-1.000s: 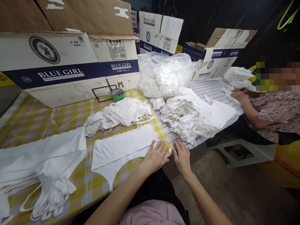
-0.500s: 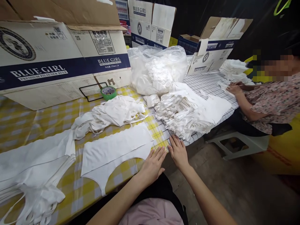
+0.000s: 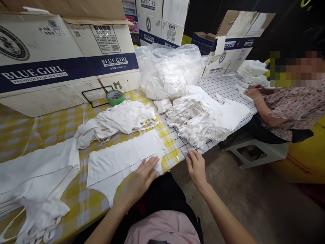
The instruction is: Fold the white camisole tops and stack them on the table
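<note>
A white strappy garment, perhaps a camisole, lies flat on the yellow checked tablecloth. My left hand rests over its right end, fingers stretched out and slightly blurred. At the table's front edge, my right hand hovers with fingers apart and nothing in them. Just beyond the right hand is a thick pile of white garments with bunched straps. To the left lies a layered stack of white garments, straps hanging toward me. Behind the flat one sits a crumpled white heap.
Large beer cartons stand along the back, with a stuffed clear plastic bag among them. A green tape roll lies by a black wire frame. At right, a co-worker handles white cloth near a plastic stool.
My left hand has moved left from the table corner onto the flat garment. My right hand has lifted slightly from the edge, its fingers more bent. The view has shifted a little.
</note>
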A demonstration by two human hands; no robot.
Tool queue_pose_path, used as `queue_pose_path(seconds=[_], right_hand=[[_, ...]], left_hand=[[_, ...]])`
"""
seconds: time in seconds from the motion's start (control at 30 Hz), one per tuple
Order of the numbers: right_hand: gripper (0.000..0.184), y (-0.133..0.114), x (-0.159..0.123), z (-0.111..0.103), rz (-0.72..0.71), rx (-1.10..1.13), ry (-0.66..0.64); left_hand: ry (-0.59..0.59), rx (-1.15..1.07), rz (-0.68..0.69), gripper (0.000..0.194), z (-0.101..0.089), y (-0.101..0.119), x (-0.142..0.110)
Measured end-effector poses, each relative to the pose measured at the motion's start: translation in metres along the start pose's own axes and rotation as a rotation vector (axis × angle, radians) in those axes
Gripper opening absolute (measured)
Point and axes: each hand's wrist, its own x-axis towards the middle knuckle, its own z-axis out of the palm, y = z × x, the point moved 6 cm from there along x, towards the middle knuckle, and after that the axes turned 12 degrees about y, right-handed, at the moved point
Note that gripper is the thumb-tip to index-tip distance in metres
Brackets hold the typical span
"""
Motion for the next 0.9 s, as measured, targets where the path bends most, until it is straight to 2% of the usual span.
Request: queue_pose_path(seconds=[0.07,0.17,0.3,0.4,0.5,0.6,0.8,0.9], right_hand=[[0.031,0.002,-0.019,0.000,0.136,0.116,0.038],[0.023,-0.006,-0.055,0.023,0.279,0.308,-0.071],[0.030,-0.042,-0.091,0.067,0.292,0.571,-0.319],[0.025,-0.066,-0.100,0.080,0.287,0.732,-0.450],[0.028,-0.070,-0.101,0.075,0.369,0.793,-0.504],[0.027,-0.059,-0.099,0.063,0.403,0.742,-0.488],[0.027,-0.035,-0.098,0.036,0.175,0.328,-0.359],[0.026,-0.026,-0.099,0.021,0.094,0.258,-0.320]], left_hand=[[0.071,0.068,-0.059,0.048,-0.010,-0.019,-0.001],[0.104,0.163,-0.092,0.049,-0.013,-0.035,-0.001],[0.018,0.269,-0.044,0.049,0.005,-0.031,0.001],[0.014,0.333,-0.012,0.048,0.013,-0.026,0.001],[0.027,0.361,0.005,0.048,0.014,-0.024,0.000],[0.045,0.357,0.006,0.048,0.013,-0.023,-0.001],[0.003,0.248,-0.031,0.049,0.010,-0.027,-0.008],[0.028,0.241,-0.057,0.048,0.004,-0.026,-0.018]])
